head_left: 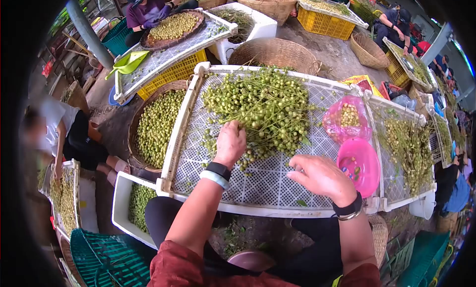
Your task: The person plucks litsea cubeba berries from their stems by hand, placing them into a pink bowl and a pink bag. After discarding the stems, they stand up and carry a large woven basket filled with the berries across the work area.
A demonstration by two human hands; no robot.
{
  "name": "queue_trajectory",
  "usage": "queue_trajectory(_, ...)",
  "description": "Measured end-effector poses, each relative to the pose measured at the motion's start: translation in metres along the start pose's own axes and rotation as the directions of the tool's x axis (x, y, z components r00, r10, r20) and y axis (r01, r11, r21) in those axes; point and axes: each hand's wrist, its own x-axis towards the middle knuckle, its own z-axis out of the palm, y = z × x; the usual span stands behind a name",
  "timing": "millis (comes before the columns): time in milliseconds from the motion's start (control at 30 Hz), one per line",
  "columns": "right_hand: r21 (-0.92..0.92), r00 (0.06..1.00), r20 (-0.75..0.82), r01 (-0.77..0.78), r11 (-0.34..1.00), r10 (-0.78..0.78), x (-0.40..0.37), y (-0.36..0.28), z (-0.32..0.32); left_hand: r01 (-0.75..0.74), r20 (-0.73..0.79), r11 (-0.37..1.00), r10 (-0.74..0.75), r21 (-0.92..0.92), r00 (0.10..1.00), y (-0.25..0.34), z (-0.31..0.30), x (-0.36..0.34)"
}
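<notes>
A heap of small round green fruits on thin stems point(265, 106) covers the far half of a white mesh rack point(198, 168). At the heap's near left edge is my left hand point(231, 144), its fingers curled in against the fruits; what they hold is hidden. My right hand point(320, 174) hovers over the rack's near right part, thumb and fingers apart, holding nothing. Beside it stands a pink bowl point(369, 160) with a few small bits inside. Just behind the bowl lies a pink plastic bag point(333, 119) of pale fruits.
A round basket of loose green fruits point(158, 130) and a white foam box of green fruits point(141, 202) stand to my left. On the right, a second rack point(391, 185) holds stemmed fruits. An empty wicker basket point(297, 56) stands beyond. Other people sit at racks around me.
</notes>
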Motion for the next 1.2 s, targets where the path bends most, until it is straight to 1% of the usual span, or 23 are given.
queue_trajectory(67, 0.019, 1.0, 0.011, -0.005, 1.0, 0.005, 0.002, -0.003, -0.004, 0.104, 0.094, 0.961, -0.082, -0.257, 0.992, 0.018, -0.025, 0.004)
queue_trajectory(100, -0.034, 1.0, 0.015, 0.008, 0.999, -0.008, 0.002, -0.001, -0.003, 0.065, 0.091, 0.956, -0.04, -0.287, 0.995, 0.018, -0.032, 0.008)
queue_trajectory(167, -0.147, 0.999, 0.02, 0.045, 0.988, -0.043, 0.003, 0.003, 0.0, 0.321, 0.286, 0.738, -0.18, -0.593, 0.941, 0.052, -0.063, 0.011)
queue_trajectory(200, -0.145, 0.998, 0.04, 0.049, 0.988, -0.044, 0.002, 0.005, -0.001, 0.298, 0.273, 0.737, -0.159, -0.607, 0.949, 0.06, -0.07, 0.012)
queue_trajectory(267, -0.067, 0.997, 0.062, -0.029, 0.997, 0.034, 0.002, 0.007, -0.008, 0.25, 0.244, 0.733, -0.118, -0.632, 0.963, 0.07, -0.083, 0.01)
queue_trajectory(300, -0.03, 0.994, 0.079, -0.067, 0.997, 0.069, 0.003, 0.009, -0.011, 0.237, 0.225, 0.698, -0.111, -0.675, 0.968, 0.077, -0.089, 0.009)
queue_trajectory(400, 0.084, 0.994, -0.04, -0.094, 0.992, 0.097, 0.008, 0.019, -0.004, 0.187, 0.175, 0.578, -0.076, -0.794, 0.982, 0.088, -0.095, 0.004)
queue_trajectory(467, 0.287, 0.986, -0.119, -0.08, 0.955, 0.118, 0.012, 0.023, 0.002, 0.218, 0.226, 0.476, -0.043, -0.852, 0.973, 0.087, -0.086, 0.002)
queue_trajectory(500, 0.379, 0.979, -0.155, -0.065, 0.923, 0.132, 0.017, 0.025, 0.007, 0.237, 0.249, 0.419, -0.026, -0.877, 0.968, 0.086, -0.08, -0.001)
queue_trajectory(533, 0.566, 0.978, -0.11, -0.083, 0.82, 0.175, 0.026, 0.031, 0.017, 0.268, 0.276, 0.359, -0.032, -0.894, 0.961, 0.085, -0.073, -0.004)
queue_trajectory(600, 0.747, 0.952, -0.18, -0.033, 0.664, 0.25, 0.037, 0.028, 0.026, 0.33, 0.337, 0.32, -0.033, -0.888, 0.941, 0.09, -0.07, -0.011)
queue_trajectory(633, 0.822, 0.935, -0.202, 0.0, 0.57, 0.291, 0.043, 0.027, 0.032, 0.347, 0.355, 0.301, -0.032, -0.888, 0.934, 0.088, -0.068, -0.014)
queue_trajectory(667, 0.833, 0.898, -0.237, -0.008, 0.554, 0.37, 0.05, 0.028, 0.038, 0.383, 0.387, 0.284, -0.045, -0.879, 0.921, 0.086, -0.066, -0.018)
queue_trajectory(733, 0.931, 0.882, -0.233, 0.082, 0.355, 0.41, 0.055, 0.023, 0.043, 0.44, 0.44, 0.246, -0.06, -0.863, 0.896, 0.083, -0.061, -0.019)
queue_trajectory(767, 0.961, 0.874, -0.226, 0.127, 0.246, 0.431, 0.055, 0.021, 0.044, 0.458, 0.459, 0.244, -0.055, -0.855, 0.887, 0.084, -0.059, -0.022)
queue_trajectory(833, 0.97, 0.909, -0.203, 0.135, 0.202, 0.363, 0.055, 0.023, 0.046, 0.497, 0.501, 0.243, -0.052, -0.833, 0.864, 0.085, -0.054, -0.03)
queue_trajectory(900, 0.98, 0.94, -0.173, 0.133, 0.15, 0.294, 0.055, 0.027, 0.049, 0.506, 0.525, 0.334, -0.037, -0.796, 0.85, 0.081, -0.048, -0.035)
queue_trajectory(933, 0.977, 0.924, -0.184, 0.134, 0.168, 0.334, 0.055, 0.03, 0.051, 0.51, 0.54, 0.378, -0.033, -0.773, 0.841, 0.082, -0.046, -0.037)
queue_trajectory(967, 0.958, 0.92, -0.184, 0.088, 0.275, 0.346, 0.055, 0.034, 0.051, 0.513, 0.555, 0.422, -0.029, -0.747, 0.832, 0.082, -0.045, -0.037)
queue_trajectory(1033, 0.884, 0.91, -0.175, -0.023, 0.467, 0.376, 0.052, 0.042, 0.048, 0.397, 0.509, 0.64, -0.011, -0.658, 0.861, 0.073, -0.04, -0.036)
queue_trajectory(1100, 0.762, 0.897, -0.205, -0.106, 0.639, 0.392, 0.049, 0.047, 0.043, 0.344, 0.489, 0.711, 0.001, -0.613, 0.872, 0.063, -0.034, -0.033)
queue_trajectory(1133, 0.744, 0.903, -0.2, -0.114, 0.659, 0.381, 0.049, 0.05, 0.041, 0.333, 0.496, 0.796, -0.047, -0.505, 0.867, 0.066, -0.038, -0.031)
queue_trajectory(1200, 0.749, 0.918, -0.17, -0.116, 0.652, 0.358, 0.046, 0.054, 0.039, 0.34, 0.496, 0.773, -0.038, -0.535, 0.868, 0.068, -0.04, -0.03)
